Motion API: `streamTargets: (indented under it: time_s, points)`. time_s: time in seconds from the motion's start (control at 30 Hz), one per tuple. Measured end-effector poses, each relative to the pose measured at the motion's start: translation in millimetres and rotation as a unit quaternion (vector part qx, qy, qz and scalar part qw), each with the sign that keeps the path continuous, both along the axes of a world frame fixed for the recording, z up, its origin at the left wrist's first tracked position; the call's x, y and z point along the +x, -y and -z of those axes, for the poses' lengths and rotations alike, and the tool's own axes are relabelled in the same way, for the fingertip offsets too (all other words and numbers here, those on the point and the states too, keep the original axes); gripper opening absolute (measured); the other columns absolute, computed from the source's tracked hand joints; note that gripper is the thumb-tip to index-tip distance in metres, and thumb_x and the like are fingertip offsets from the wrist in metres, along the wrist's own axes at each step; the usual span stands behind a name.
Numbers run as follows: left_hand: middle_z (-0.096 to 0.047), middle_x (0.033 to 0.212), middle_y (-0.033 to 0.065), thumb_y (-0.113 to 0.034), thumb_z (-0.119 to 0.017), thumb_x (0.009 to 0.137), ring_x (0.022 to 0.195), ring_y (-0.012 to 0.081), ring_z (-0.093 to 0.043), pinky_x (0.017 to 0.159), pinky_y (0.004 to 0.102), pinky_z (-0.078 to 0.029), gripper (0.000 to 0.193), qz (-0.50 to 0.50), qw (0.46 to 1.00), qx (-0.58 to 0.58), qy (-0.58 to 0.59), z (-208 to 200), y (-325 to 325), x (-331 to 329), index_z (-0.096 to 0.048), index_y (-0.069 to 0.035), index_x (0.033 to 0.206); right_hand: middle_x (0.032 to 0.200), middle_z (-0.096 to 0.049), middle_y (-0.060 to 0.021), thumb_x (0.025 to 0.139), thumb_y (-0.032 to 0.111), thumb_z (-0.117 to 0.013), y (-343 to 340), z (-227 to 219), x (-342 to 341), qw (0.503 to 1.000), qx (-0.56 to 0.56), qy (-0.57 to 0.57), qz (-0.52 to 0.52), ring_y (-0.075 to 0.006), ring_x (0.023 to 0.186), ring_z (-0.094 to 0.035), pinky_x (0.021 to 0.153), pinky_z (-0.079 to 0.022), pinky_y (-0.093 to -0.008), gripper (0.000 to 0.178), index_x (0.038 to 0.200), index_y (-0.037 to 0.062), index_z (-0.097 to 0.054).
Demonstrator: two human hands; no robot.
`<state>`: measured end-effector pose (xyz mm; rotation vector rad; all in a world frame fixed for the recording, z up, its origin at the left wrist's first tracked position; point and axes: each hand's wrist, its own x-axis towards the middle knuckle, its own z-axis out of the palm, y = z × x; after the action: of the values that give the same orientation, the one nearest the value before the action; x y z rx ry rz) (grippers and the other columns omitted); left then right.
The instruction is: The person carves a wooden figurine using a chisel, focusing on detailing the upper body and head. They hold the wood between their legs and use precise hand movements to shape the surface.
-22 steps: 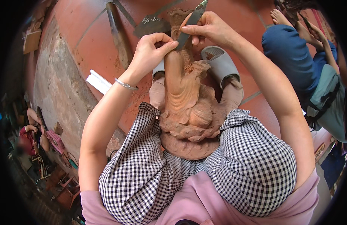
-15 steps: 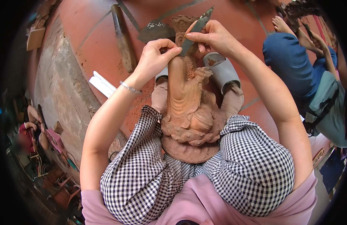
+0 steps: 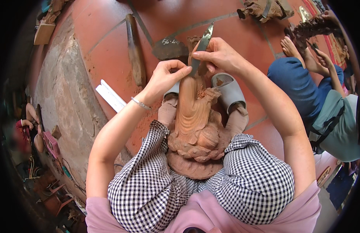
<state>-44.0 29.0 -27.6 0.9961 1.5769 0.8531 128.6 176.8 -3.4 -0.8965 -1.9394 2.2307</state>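
A reddish-brown carved wooden statue (image 3: 192,116) lies between my knees, its lotus-petal base toward me and its far end pointing away. Over that far end, my right hand (image 3: 222,56) grips a flat, dark metal blade (image 3: 203,44), which slants with its pointed tip up and to the right. My left hand (image 3: 167,77) is closed in a pinch at the blade's lower end, thumb and forefinger against it. Small wood shavings (image 3: 208,93) sit in a hollow of the carving. The exact contact between blade and wood is hidden by my fingers.
A wooden mallet-like club (image 3: 136,50) lies on the red tiles, with a white channel-shaped piece (image 3: 110,95) nearer me. Beyond the statue is a dark flat piece (image 3: 170,49). Another person (image 3: 300,89) sits at the right. A stone slab (image 3: 67,89) runs along the left.
The whole view has shifted, so hands and statue appear lower in the picture. Both hands keep their hold on the blade, which now stands a little steeper.
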Motion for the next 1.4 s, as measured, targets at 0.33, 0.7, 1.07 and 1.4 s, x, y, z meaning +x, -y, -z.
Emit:
streamTargets:
  time_s: [0.33, 0.7, 1.07, 1.4]
  points:
    - [-0.063, 0.086, -0.0044, -0.024, -0.071, 0.095, 0.082, 0.0037, -0.053, 0.073, 0.0218, -0.044, 0.023, -0.058, 0.997, 0.037, 0.033, 14.1, 3.9, 8.5, -0.070, 0.000, 0.093, 0.068, -0.061, -0.0005, 0.094, 0.020, -0.069, -1.9, -4.6, -16.4, 0.999, 0.039, 0.025, -0.021, -0.0049, 0.043, -0.050, 0.038, -0.034, -0.0214, 0.020, 0.095, 0.0008, -0.063]
    - [-0.058, 0.078, -0.0066, -0.025, -0.071, 0.094, 0.075, 0.0029, -0.049, 0.066, 0.0219, -0.042, 0.025, -0.045, 0.997, 0.068, -0.008, 14.7, 1.6, 11.1, -0.069, -0.001, 0.091, 0.073, -0.063, -0.0023, 0.095, 0.020, -0.067, -2.4, -5.6, -6.4, 0.999, 0.019, 0.030, -0.015, -0.0054, 0.044, -0.050, 0.039, -0.034, -0.0213, 0.020, 0.096, 0.0010, -0.062]
    - [-0.067, 0.081, 0.0091, -0.027, -0.074, 0.088, 0.073, 0.0140, -0.060, 0.070, 0.0300, -0.049, 0.030, -0.006, 0.994, 0.081, -0.073, 0.6, -3.5, 6.6, -0.071, 0.003, 0.091, 0.081, -0.066, -0.0028, 0.097, 0.023, -0.067, 2.4, 9.5, 9.1, 0.999, -0.011, -0.006, 0.030, -0.0058, 0.056, -0.058, 0.050, -0.046, -0.0208, 0.022, 0.100, 0.0018, -0.062]
    - [-0.068, 0.095, 0.0128, -0.008, -0.072, 0.084, 0.078, 0.0276, -0.066, 0.069, 0.0361, -0.053, 0.008, 0.046, 0.953, 0.261, -0.149, -18.4, 26.3, 24.7, -0.067, -0.002, 0.088, 0.101, -0.069, -0.0068, 0.083, 0.011, -0.080, 46.1, 9.9, 46.6, 0.996, -0.056, -0.045, 0.059, -0.0155, 0.097, -0.065, 0.085, -0.052, -0.0308, 0.013, 0.088, 0.0033, -0.070]
